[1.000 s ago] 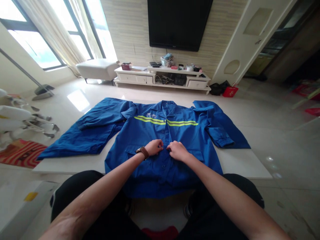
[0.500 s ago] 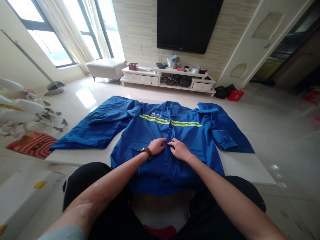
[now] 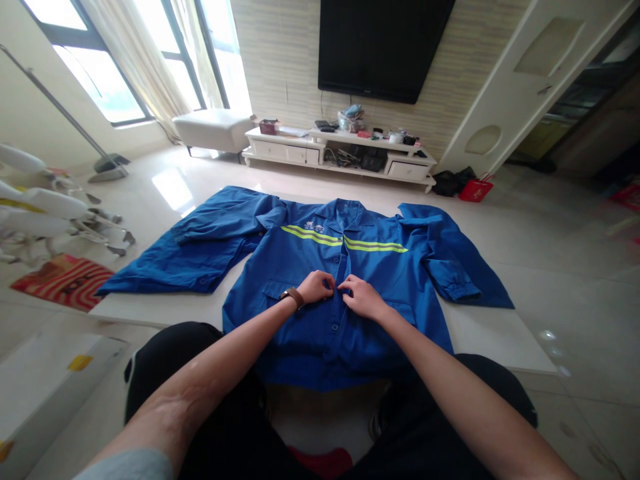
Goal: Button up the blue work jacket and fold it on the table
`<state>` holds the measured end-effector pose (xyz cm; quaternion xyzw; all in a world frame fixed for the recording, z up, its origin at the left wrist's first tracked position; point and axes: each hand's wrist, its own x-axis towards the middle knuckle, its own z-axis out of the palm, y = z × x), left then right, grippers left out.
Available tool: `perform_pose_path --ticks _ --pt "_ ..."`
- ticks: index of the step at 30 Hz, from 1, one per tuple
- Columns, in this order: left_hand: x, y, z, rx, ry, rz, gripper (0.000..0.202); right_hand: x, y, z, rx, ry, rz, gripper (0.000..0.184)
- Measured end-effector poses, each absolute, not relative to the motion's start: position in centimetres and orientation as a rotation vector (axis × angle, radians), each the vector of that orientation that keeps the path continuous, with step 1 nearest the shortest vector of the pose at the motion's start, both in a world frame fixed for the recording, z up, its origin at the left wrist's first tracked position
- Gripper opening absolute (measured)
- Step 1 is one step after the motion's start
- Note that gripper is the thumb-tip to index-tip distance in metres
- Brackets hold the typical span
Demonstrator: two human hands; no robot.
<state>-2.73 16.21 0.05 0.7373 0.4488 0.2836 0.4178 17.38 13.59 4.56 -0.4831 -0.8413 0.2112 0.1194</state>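
A blue work jacket (image 3: 310, 267) with yellow-green reflective stripes lies front-up on a low white table (image 3: 480, 333), sleeves spread to both sides. My left hand (image 3: 315, 287), with a brown watch on the wrist, and my right hand (image 3: 361, 297) meet at the jacket's front placket, just below the stripes. Both hands are closed in a pinch on the placket edges at a button. Buttons further down the placket are visible below my hands. The jacket's hem hangs over the near table edge toward my knees.
A white TV stand (image 3: 340, 150) with clutter sits under a black TV (image 3: 385, 43) at the back. A white ottoman (image 3: 213, 129) stands by the window. A red bag (image 3: 475, 189) lies at the right, a red patterned mat (image 3: 63, 280) and white objects at the left.
Both hands have crept slightly up the placket while staying pinched together. The view has shifted a little, so the jacket sits further right in the picture.
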Motion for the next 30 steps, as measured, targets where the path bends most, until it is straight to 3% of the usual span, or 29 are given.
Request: perform_pose_path --ticks 7,30 --pt "-2.7 16.1 -0.6 1.720 1.086 0.812 0.032 17.3 13.3 4.4 -1.389 -2.516 0.633 0.030" --pt "-2.2 14.1 0.7 2.145 1.301 0.773 0.027 17.6 13.3 4.9 -1.288 -2.698 0.464 0.034"
